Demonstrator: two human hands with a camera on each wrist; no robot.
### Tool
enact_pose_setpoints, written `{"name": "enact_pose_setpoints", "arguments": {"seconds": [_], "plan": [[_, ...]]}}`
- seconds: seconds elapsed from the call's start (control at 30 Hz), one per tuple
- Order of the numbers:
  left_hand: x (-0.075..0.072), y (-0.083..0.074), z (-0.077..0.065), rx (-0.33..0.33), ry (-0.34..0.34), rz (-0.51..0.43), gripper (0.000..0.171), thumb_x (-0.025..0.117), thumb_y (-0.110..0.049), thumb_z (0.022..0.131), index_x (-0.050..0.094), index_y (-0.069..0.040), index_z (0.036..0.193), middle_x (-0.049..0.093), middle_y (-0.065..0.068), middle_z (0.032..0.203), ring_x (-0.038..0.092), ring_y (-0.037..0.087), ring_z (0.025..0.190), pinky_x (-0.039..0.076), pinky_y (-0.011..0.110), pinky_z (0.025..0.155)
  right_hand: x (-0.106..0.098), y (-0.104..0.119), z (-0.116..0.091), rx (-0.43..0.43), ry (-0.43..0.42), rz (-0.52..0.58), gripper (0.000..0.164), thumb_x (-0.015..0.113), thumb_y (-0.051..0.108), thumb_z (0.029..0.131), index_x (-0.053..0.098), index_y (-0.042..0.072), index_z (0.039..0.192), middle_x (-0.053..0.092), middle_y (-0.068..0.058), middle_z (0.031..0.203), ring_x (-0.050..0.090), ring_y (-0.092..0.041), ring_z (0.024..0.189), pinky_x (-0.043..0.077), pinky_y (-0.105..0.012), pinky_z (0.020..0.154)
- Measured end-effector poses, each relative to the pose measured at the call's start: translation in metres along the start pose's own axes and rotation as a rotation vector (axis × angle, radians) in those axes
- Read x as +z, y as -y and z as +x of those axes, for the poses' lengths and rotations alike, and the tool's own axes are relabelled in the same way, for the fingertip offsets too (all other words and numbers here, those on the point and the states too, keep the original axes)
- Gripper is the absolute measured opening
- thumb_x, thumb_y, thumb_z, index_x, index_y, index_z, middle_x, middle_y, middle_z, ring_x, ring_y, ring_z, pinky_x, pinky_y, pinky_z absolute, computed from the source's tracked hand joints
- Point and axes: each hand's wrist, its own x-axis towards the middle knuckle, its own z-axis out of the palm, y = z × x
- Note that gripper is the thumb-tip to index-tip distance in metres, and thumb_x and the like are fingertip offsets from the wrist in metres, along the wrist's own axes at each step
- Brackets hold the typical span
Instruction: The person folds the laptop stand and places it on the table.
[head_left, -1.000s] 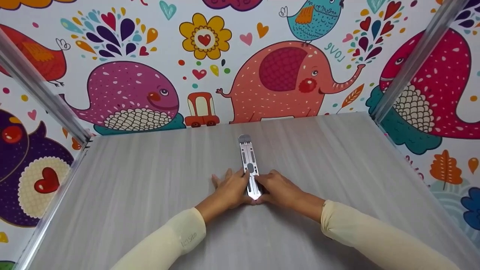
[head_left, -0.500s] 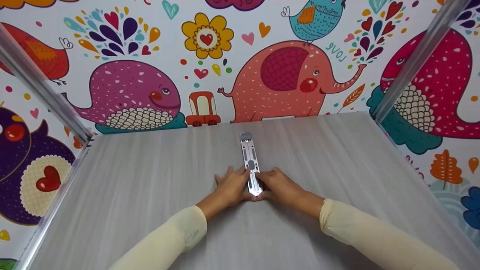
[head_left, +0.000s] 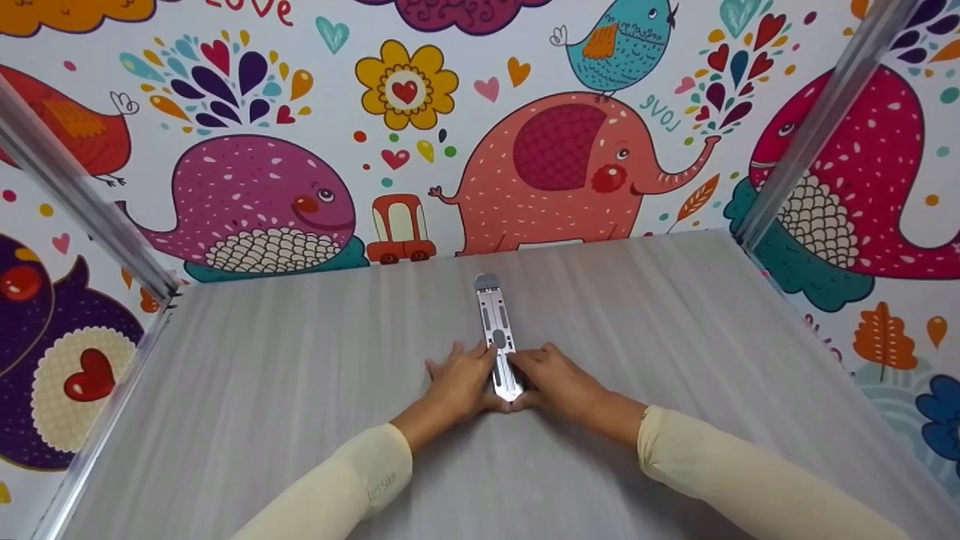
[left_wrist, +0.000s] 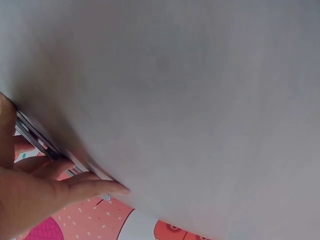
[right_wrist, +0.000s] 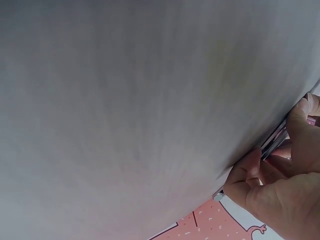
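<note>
A slim silver folded laptop stand (head_left: 493, 309) with long slots, a grey rounded far end and a grey oval pad lies lengthwise on the grey wood-grain table (head_left: 300, 352). My left hand (head_left: 459, 384) holds its near half from the left, thumb at the near tip and a forefinger along the edge. From the right, my right hand (head_left: 564, 384) grips the same half, its thumb meeting the left one at the tip. In the left wrist view, some fingers of that hand (left_wrist: 45, 192) spread along the tabletop. The right wrist view shows curled fingers against the stand's dark edge (right_wrist: 274, 140).
Behind the table rises a wall (head_left: 495, 52) printed with cartoon animals, and printed panels flank both sides. Metal posts stand at the back left (head_left: 82, 187) and back right (head_left: 817, 135) corners. Cream sleeves (head_left: 337, 480) cover both forearms.
The head view has shifted slightly, so the scene sits a little lower. Both hands keep the same hold on the laptop stand, which looks unchanged.
</note>
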Motion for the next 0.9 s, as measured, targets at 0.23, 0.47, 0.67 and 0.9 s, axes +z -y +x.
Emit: {"name": "enact_pose_setpoints", "arguments": {"seconds": [0.23,0.47,0.67,0.9], "plan": [[0.000,-0.004,0.006,0.022,0.002,-0.007,0.096,0.087,-0.051,0.074,0.049,-0.011,0.152,0.047,0.011,0.158,0.037,0.055,0.143,0.027,0.091,0.093,-0.005,-0.004,-0.004,0.009,-0.006,-0.011,0.070,0.084,0.036,0.081,0.061,-0.001,0.136,0.071,-0.014,0.128,0.060,-0.027,0.099,0.053,-0.039,0.088],[0.001,-0.003,0.007,0.023,0.023,-0.003,0.096,0.085,-0.053,0.076,0.047,-0.012,0.154,0.045,0.012,0.159,0.034,0.055,0.145,0.026,0.090,0.095,-0.006,-0.004,-0.009,-0.009,-0.036,-0.037,0.070,0.083,0.040,0.082,0.061,-0.001,0.135,0.072,-0.014,0.125,0.060,-0.026,0.097,0.053,-0.038,0.086],[-0.003,0.001,0.007,0.038,0.020,-0.050,0.095,0.086,-0.051,0.076,0.046,-0.012,0.154,0.045,0.009,0.160,0.033,0.055,0.146,0.024,0.091,0.096,-0.016,0.000,-0.008,0.003,0.005,0.018,0.072,0.083,0.037,0.084,0.057,-0.002,0.139,0.070,-0.016,0.127,0.063,-0.029,0.107,0.053,-0.041,0.093],[-0.015,0.022,0.000,0.060,-0.023,-0.239,0.077,0.084,-0.029,0.084,0.051,-0.003,0.148,0.057,0.018,0.148,0.047,0.046,0.140,0.034,0.071,0.113,-0.039,-0.005,-0.012,0.085,0.032,0.143,0.067,0.078,0.026,0.091,0.051,0.001,0.147,0.073,-0.018,0.119,0.070,-0.028,0.107,0.057,-0.048,0.093]]}}
